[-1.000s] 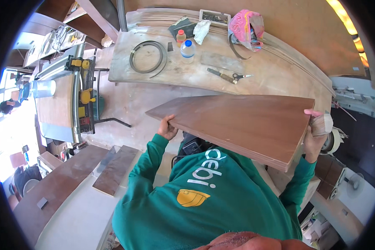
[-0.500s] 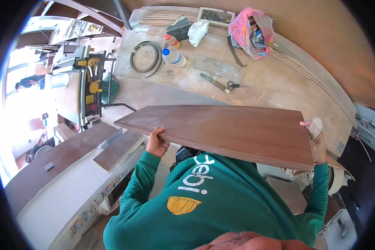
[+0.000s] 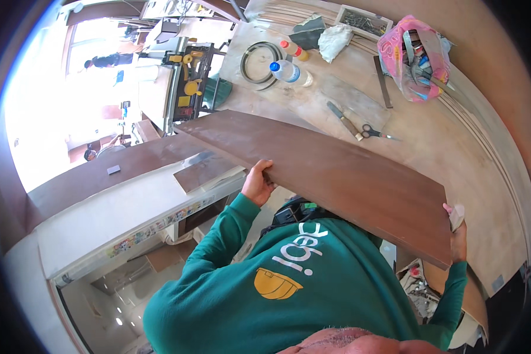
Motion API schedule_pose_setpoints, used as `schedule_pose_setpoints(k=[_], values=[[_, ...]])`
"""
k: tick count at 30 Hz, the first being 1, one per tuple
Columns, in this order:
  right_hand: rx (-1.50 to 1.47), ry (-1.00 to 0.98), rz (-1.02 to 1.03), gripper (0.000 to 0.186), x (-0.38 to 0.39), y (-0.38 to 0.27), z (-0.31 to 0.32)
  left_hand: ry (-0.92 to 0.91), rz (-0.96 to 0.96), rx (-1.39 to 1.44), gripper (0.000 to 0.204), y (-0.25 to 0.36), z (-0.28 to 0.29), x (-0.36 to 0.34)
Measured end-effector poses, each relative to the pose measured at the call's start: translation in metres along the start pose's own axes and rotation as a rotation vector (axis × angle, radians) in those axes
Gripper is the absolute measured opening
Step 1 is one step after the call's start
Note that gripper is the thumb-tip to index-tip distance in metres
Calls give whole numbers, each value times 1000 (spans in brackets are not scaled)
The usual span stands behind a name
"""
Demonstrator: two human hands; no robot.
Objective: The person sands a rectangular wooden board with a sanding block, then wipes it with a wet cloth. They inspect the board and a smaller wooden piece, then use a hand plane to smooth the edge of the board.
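Observation:
A long reddish-brown wooden board [image 3: 330, 171] is held up in front of my body, slanting from far left to near right. My left hand [image 3: 258, 183] grips its near edge, thumb on top and fingers underneath. At the right end, my right hand [image 3: 459, 236] clasps the board's short side; most of those fingers are hidden behind it. Something whitish and crumpled, perhaps a cloth or wrapping [image 3: 456, 216], shows at that hand. Past the board, a knife or scraper with a wooden handle [image 3: 345, 121] and dark-handled scissors [image 3: 379, 133] lie on the workbench [image 3: 448, 150].
Farther back on the bench are a coiled band [image 3: 243, 65], bottles [image 3: 290, 72], a pink bag of tools [image 3: 416, 59] and a box of screws [image 3: 364, 22]. A white counter [image 3: 124, 206] with another brown panel [image 3: 153, 154] stands left. A yellow-and-black machine stand [image 3: 189, 82] is beyond it.
My view has turned left, so the bench things appear farther right. The board is now slanted, its left end swung away toward the brown panel. Both hands keep their hold.

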State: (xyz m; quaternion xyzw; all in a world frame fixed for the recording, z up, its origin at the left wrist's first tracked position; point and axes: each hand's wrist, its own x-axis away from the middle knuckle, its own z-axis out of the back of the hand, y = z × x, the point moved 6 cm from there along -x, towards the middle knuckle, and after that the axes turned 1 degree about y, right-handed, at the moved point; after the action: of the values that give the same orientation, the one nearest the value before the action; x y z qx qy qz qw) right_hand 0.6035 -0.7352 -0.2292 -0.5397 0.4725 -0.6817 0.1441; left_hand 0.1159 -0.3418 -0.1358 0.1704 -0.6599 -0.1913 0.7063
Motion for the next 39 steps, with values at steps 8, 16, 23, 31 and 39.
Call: schedule_pose_setpoints(k=[8, 16, 23, 31, 39], values=[[58, -70, -58, 52, -1, 44, 2, -32, -15, -101, 20, 5, -22, -22], [15, -95, -117, 41, 9, 56, -2, 41, -22, -160, 17, 13, -38, -20], [84, -121, -65, 38, 10, 56, -5, 68, -7, -220, 18, 23, -54, -20], [-16, -116, -46, 40, -10, 75, 5, 14, -36, -206, 17, 30, -60, -36], [-149, -79, -116, 43, -9, 103, 19, 82, -59, -209, 23, 31, -76, -25]])
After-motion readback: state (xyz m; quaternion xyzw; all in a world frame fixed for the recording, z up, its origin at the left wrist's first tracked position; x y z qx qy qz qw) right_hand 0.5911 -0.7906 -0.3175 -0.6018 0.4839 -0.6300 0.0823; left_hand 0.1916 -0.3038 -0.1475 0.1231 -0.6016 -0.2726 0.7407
